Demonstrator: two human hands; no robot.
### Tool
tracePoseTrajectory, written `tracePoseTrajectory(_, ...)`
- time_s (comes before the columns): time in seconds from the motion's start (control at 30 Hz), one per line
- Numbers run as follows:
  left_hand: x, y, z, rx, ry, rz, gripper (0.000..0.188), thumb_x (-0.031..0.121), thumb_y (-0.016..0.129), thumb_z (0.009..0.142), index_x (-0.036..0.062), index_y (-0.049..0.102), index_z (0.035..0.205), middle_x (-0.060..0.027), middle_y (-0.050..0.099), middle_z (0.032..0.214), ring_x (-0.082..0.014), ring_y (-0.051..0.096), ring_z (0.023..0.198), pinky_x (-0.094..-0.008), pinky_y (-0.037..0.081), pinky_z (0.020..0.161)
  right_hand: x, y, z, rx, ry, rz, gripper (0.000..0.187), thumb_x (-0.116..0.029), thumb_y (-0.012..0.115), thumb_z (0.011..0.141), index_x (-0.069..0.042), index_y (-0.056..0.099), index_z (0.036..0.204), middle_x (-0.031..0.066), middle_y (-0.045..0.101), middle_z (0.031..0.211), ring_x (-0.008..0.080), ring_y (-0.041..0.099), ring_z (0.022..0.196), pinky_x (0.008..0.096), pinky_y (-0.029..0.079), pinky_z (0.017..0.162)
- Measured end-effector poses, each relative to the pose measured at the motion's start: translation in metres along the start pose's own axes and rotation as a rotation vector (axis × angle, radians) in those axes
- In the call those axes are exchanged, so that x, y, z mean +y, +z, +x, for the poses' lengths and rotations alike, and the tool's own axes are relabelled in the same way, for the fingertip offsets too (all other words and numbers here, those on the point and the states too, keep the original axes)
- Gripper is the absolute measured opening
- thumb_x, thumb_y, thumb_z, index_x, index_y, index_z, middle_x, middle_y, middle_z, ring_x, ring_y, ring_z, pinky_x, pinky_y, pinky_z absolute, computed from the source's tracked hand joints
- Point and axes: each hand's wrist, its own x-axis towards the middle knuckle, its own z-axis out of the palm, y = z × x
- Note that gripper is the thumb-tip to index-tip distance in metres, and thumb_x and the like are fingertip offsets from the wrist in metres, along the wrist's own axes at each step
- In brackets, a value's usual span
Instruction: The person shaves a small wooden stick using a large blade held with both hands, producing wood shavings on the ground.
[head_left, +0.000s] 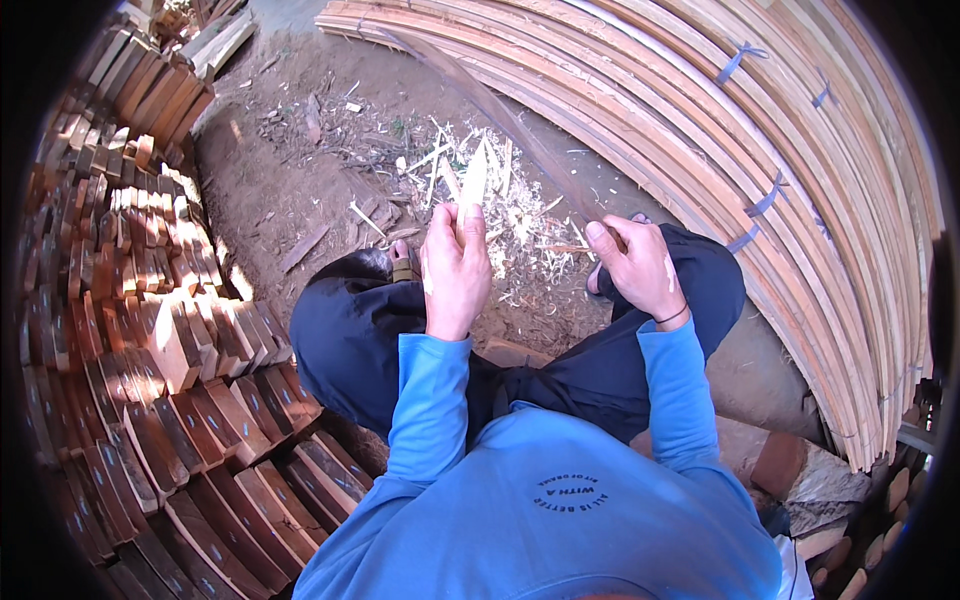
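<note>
My left hand (457, 275) is closed round the lower end of a pale, freshly cut wooden stake (478, 178), its pointed tip directed away from me. In my right hand (642, 268) is the near end of a long, dark, blade-like strip (520, 133). It slants away to the far left, and whether it is metal or wood I cannot make out. The stake and the strip are apart. Pale wood shavings (515, 215) lie scattered on the ground beneath and between my hands.
Stacked short wooden blocks (180, 430) rise along my left side. Long bundled planks (640, 120), tied with blue strips, curve along the far and right side. Bricks and stone (780, 465) lie at the lower right. Thin offcuts (366, 218) litter the dirt floor.
</note>
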Motion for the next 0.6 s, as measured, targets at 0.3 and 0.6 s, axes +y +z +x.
tracePoseTrajectory(0.3, 0.006, -0.006, 0.0, -0.119, -0.142, -0.139, 0.04, 0.033, 0.055, 0.11, -0.0011, 0.059, 0.091, -0.0098, 0.058, 0.065, -0.0203, 0.054, 0.059, -0.0413, 0.044, 0.06, -0.005, 0.002, -0.02, -0.073, -0.18, -0.132, 0.046, -0.039, 0.069, 0.102, 0.0, 0.064, 0.079, 0.0163, 0.063, 0.061, 0.0316, 0.065, 0.055, 0.0402, 0.047, 0.054)
tracePoseTrajectory(0.6, -0.003, -0.003, -0.003, -0.166, -0.139, -0.095, 0.043, 0.034, 0.051, 0.112, -0.0011, 0.055, 0.087, -0.0086, 0.053, 0.064, -0.0162, 0.05, 0.059, -0.0391, 0.042, 0.057, 0.008, 0.018, -0.009, -0.058, -0.152, -0.092, 0.046, -0.037, 0.066, 0.104, 0.001, 0.064, 0.079, 0.015, 0.059, 0.057, 0.0295, 0.066, 0.053, 0.0395, 0.046, 0.053)
